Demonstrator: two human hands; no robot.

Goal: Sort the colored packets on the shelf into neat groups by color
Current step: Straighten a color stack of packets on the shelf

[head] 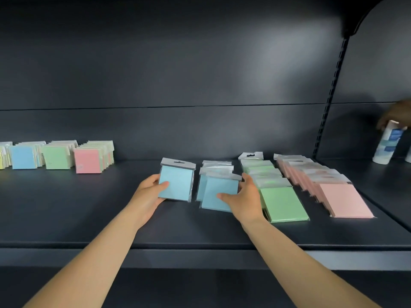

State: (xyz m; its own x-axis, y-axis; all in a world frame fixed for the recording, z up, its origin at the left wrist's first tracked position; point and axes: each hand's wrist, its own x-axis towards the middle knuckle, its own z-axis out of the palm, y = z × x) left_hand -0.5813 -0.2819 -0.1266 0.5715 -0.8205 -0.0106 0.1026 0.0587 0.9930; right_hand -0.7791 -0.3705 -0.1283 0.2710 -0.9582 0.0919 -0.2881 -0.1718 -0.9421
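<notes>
Sorting looks well along: right of the frame's centre, three rows of packets run front to back on the dark shelf [200, 232], each row overlapped like shingles so the colour shows at a glance. The pink row [345, 200] lies furthest right, the green row [283, 203] just beside it, and the short blue row [219, 193] nearest the middle.

The left hand [151, 192] grips a single blue packet [176, 182] by its lower left corner, thumb curled over the face, tilted up off the shelf just left of the blue row, probably so it can join that row. The right hand [243, 196] lies spread across the front blue packet, fingers fairly straight, apparently steadying or squaring the row.

At the left edge stand upright bundles of packets [57, 156], well apart. At the far right edge another person's hand [394, 118] rests on a white bottle [387, 144].
</notes>
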